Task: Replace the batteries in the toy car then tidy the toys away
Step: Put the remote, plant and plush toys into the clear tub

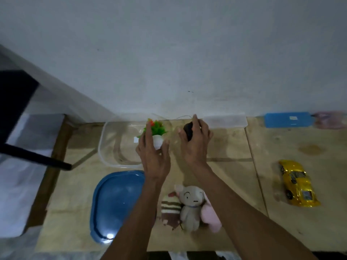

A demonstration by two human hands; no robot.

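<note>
Left hand (154, 158): curled around the small white pot of a green artificial plant with orange blossoms (156, 131); fingers (149, 132) wrapped over the pot's left side, thumb on its right side.
Right hand (195, 145): closed on a small dark rounded object (188, 131); index finger stretched along the top, thumb on the left side. What the object is cannot be told.
Clear plastic storage tub (105, 139): sits on the worktop at the back, close to the wall; the plant is held over its right part.
Worktop (234, 175): pale wooden boards.
Blue oval plastic lid (114, 205): flat on the worktop, just in front of the tub, left of the left forearm.
Soft toys: a grey plush elephant (190, 205), a brown-and-cream striped plush (170, 209) and a pink plush (210, 216) lie touching one another, between the two forearms.
Shiny yellow toy car (297, 182): upright on its wheels at the right of the worktop, well apart from both hands.
Blue flat rectangular box (288, 120): against the wall, back right.
Clear flat lid (225, 120): leaning at the wall behind the right hand.
</note>
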